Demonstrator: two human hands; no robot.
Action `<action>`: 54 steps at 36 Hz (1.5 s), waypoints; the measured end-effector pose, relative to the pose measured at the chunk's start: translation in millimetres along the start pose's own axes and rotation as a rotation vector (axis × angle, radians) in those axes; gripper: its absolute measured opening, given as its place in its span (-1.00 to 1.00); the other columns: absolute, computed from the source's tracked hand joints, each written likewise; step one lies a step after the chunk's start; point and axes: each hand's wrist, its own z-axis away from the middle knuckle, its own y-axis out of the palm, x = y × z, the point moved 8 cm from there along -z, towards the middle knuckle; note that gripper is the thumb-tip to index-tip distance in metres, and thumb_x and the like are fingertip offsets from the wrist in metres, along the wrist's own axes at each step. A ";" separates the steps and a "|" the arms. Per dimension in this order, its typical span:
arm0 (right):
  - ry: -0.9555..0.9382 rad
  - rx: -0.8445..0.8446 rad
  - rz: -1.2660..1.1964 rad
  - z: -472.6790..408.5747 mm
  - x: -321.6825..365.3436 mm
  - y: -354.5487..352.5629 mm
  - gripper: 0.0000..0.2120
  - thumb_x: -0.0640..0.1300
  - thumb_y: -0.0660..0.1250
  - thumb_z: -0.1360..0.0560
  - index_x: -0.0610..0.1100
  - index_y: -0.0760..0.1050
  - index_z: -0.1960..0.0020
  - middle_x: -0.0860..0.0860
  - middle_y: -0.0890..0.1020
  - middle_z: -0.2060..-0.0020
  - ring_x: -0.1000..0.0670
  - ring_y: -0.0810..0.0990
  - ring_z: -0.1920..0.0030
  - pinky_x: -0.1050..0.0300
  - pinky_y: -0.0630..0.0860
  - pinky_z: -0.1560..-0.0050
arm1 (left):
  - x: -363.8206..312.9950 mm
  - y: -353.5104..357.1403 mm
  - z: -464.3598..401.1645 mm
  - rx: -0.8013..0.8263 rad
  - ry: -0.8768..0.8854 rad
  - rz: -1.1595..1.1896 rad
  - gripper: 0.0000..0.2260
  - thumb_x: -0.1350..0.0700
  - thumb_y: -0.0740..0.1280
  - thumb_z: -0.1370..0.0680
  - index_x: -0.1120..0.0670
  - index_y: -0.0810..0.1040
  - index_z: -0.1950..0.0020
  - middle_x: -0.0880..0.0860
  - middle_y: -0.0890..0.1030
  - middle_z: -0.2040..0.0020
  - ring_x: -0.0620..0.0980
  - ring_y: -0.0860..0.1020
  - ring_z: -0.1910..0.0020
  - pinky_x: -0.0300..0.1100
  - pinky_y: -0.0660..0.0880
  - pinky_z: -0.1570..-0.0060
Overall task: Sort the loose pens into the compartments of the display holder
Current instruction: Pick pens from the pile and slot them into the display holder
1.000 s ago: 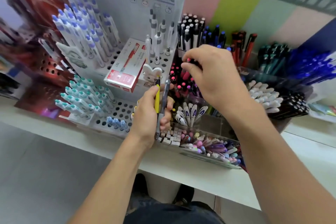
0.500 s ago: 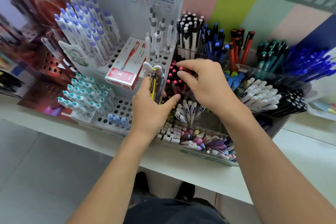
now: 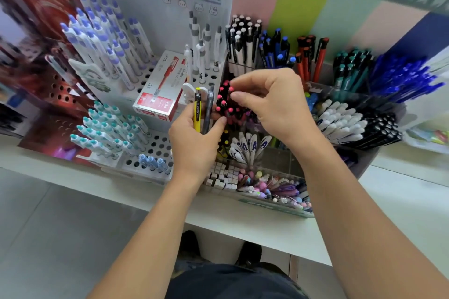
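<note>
My left hand (image 3: 194, 138) grips two loose pens upright, a yellow pen (image 3: 197, 110) and a grey pen (image 3: 208, 111) just right of it, with my thumb across their lower barrels and their tops standing above my fingers. This hand sits at the left edge of the clear holder (image 3: 274, 206) on the white bench (image 3: 401, 204). My right hand (image 3: 274, 102) hovers over the holder's compartment of pink-tipped pens (image 3: 224, 102), fingers curled with the thumb and forefinger close together right at the pink tips; I cannot tell whether that grip has a pen pinched or is only touching the tips. Taking the holder as the landmark: its back row holds black-and-white pens (image 3: 243, 41), blue pens (image 3: 274, 51) and red pens (image 3: 312, 56); its right side holds teal pens (image 3: 349, 65), bright blue pens (image 3: 403, 77), white pens (image 3: 340, 121) and black pens (image 3: 381, 128). Below my hands are white-clipped pens (image 3: 247, 145), and the front compartment lies full of pastel pens (image 3: 274, 187). Left of the holder stands a white peg rack (image 3: 158, 145) with purple-capped pens (image 3: 104, 39) and teal-capped pens (image 3: 107, 128), and a red-and-white box (image 3: 160, 90) rests on it beside my left hand.
</note>
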 end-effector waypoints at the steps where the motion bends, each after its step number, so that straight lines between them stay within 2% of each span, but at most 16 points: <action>1: -0.006 -0.021 0.061 2.4 -1.9 -2.8 -0.87 -0.22 0.52 -0.50 -0.12 0.74 -0.05 0.08 0.72 0.14 0.18 0.68 0.13 0.37 0.58 0.03 | -2.3 -0.7 0.4 -0.005 0.024 -0.023 -0.84 0.20 0.52 -0.50 -0.01 0.63 0.00 -0.05 0.70 0.17 -0.08 0.67 0.15 -0.22 0.59 0.09; 5: -0.019 -0.068 0.266 16.1 -4.9 -9.6 -0.87 -0.18 0.50 -0.51 -0.09 0.73 -0.06 0.02 0.68 0.12 0.10 0.60 0.13 0.15 0.60 -0.01 | -8.7 -1.1 2.2 -0.019 0.122 -0.156 -0.89 0.13 0.51 -0.51 0.03 0.61 0.03 -0.02 0.63 0.22 -0.01 0.60 0.20 -0.17 0.56 0.16; 10: 0.082 0.051 0.426 19.0 -8.1 -10.0 -0.60 0.04 0.54 -0.47 -0.04 0.63 -0.26 0.05 0.65 0.00 0.09 0.56 0.04 0.12 0.55 -0.13 | -14.8 -0.7 2.5 -0.039 0.191 -0.235 -0.87 0.09 0.51 -0.51 0.05 0.63 -0.01 -0.09 0.62 0.18 -0.13 0.57 0.18 -0.33 0.47 0.13; 14: 0.062 0.051 0.431 6.9 -0.7 2.2 -0.81 -0.02 0.50 -0.52 -0.08 0.72 -0.07 0.00 0.73 0.12 0.01 0.66 0.12 0.00 0.63 -0.08 | -17.6 -1.6 0.6 -0.080 0.178 -0.214 -0.89 0.08 0.52 -0.51 0.06 0.63 0.08 -0.11 0.56 0.32 -0.17 0.49 0.32 -0.37 0.40 0.27; 16: 0.033 0.057 0.339 0.7 5.4 6.1 -0.89 -0.11 0.48 -0.53 -0.09 0.74 -0.03 0.01 0.73 0.16 0.06 0.66 0.15 0.07 0.63 -0.05 | -22.4 -1.9 0.0 -0.089 0.187 -0.204 -0.92 0.11 0.51 -0.52 0.04 0.63 0.09 -0.12 0.55 0.33 -0.20 0.49 0.33 -0.43 0.36 0.28; 19: 0.025 0.042 0.198 -6.4 9.6 2.7 -0.82 -0.20 0.50 -0.52 -0.09 0.71 -0.11 0.04 0.73 0.09 0.12 0.67 0.08 0.20 0.61 -0.08 | -32.9 -0.2 -0.2 -0.070 0.237 -0.185 -0.91 0.12 0.50 -0.54 0.04 0.60 0.08 -0.11 0.58 0.29 -0.16 0.54 0.27 -0.41 0.40 0.26; 24: 0.052 0.191 0.246 -4.1 -4.3 9.0 -0.75 -0.28 0.45 -0.54 -0.08 0.69 -0.19 0.01 0.73 -0.05 0.16 0.63 -0.02 0.35 0.50 -0.17 | -41.8 6.0 -9.3 -0.014 0.332 -0.272 -0.91 0.13 0.48 -0.53 0.01 0.59 0.10 -0.18 0.52 0.28 -0.17 0.48 0.25 -0.36 0.38 0.20; 28: -0.003 0.107 0.238 0.6 1.1 0.5 -0.68 -0.30 0.49 -0.49 -0.08 0.67 -0.21 0.05 0.70 -0.02 0.12 0.64 0.00 0.24 0.58 -0.14 | -47.4 8.9 -12.8 0.065 0.424 -0.429 -0.90 0.15 0.43 -0.57 0.04 0.68 -0.07 -0.22 0.52 0.21 -0.30 0.47 0.18 -0.46 0.33 0.14; 31: 0.023 -0.079 0.239 7.1 0.0 -28.2 -0.71 -0.28 0.52 -0.48 -0.09 0.66 -0.17 0.07 0.67 0.07 0.12 0.63 0.09 0.26 0.60 -0.05 | -49.3 17.8 -12.7 0.194 0.456 -0.470 -0.82 0.09 0.38 -0.60 -0.05 0.67 -0.18 -0.15 0.57 0.23 -0.16 0.49 0.21 -0.23 0.46 0.15; 34: 0.098 -0.022 0.344 18.9 -9.2 -34.7 -0.66 -0.19 0.55 -0.47 -0.10 0.64 -0.23 0.02 0.67 0.01 0.07 0.62 0.14 0.09 0.62 -0.09 | -43.5 22.1 -15.3 0.228 0.400 -0.550 -0.73 -0.03 0.33 -0.61 -0.14 0.62 -0.30 -0.07 0.63 0.14 -0.01 0.57 0.12 0.03 0.57 0.03; 37: 0.119 0.059 0.476 27.2 -9.3 -27.5 -0.53 -0.05 0.58 -0.44 -0.10 0.59 -0.30 -0.01 0.67 -0.11 0.00 0.62 0.00 -0.02 0.58 -0.19 | -38.3 19.8 -17.4 0.192 0.331 -0.546 -0.72 -0.06 0.35 -0.60 -0.14 0.62 -0.31 -0.04 0.61 0.14 0.01 0.58 0.11 0.05 0.57 0.00; 40: 0.109 0.096 0.649 25.1 -1.0 -13.4 -0.57 0.09 0.53 -0.46 -0.07 0.59 -0.25 -0.05 0.66 -0.12 -0.15 0.62 -0.14 -0.09 0.58 -0.14 | -40.5 21.2 -14.9 0.185 0.327 -0.565 -0.78 -0.07 0.37 -0.59 -0.13 0.65 -0.22 -0.05 0.59 0.19 -0.01 0.56 0.17 0.00 0.57 0.07; 42: 0.126 0.098 0.723 20.2 0.2 -4.0 -0.60 0.15 0.50 -0.48 -0.05 0.56 -0.20 -0.05 0.66 -0.07 -0.19 0.63 -0.10 -0.05 0.54 -0.01 | -45.1 19.0 -12.1 0.138 0.309 -0.490 -0.95 -0.03 0.44 -0.56 -0.09 0.66 0.02 -0.11 0.55 0.30 -0.15 0.51 0.28 -0.24 0.50 0.20; 44: 0.145 0.080 0.751 15.4 -1.4 1.9 -0.59 0.15 0.48 -0.49 -0.03 0.52 -0.23 -0.05 0.67 -0.07 -0.22 0.65 -0.09 -0.03 0.51 0.05 | -46.3 15.1 -10.1 0.076 0.250 -0.378 -0.81 0.03 0.50 -0.52 -0.11 0.53 0.21 -0.14 0.49 0.40 -0.19 0.44 0.38 -0.38 0.35 0.33; 48: 0.185 -0.009 0.763 13.8 -4.7 -3.1 -0.71 -0.01 0.42 -0.54 -0.07 0.48 -0.21 -0.06 0.65 -0.01 -0.22 0.65 0.00 0.03 0.39 0.19 | -43.8 11.2 -7.8 0.023 0.192 -0.277 -0.67 0.11 0.51 -0.51 -0.15 0.42 0.29 -0.24 0.46 0.44 -0.20 0.41 0.41 -0.41 0.32 0.36; 54: 0.191 -0.028 0.812 17.9 -7.5 -15.5 -0.77 -0.25 0.36 -0.54 -0.10 0.57 -0.18 -0.09 0.55 -0.11 -0.28 0.62 0.00 -0.01 0.39 0.15 | -42.9 14.3 -3.6 0.086 0.211 -0.276 -0.79 0.15 0.47 -0.53 0.09 0.50 0.24 -0.01 0.46 0.41 -0.05 0.37 0.40 -0.26 0.34 0.37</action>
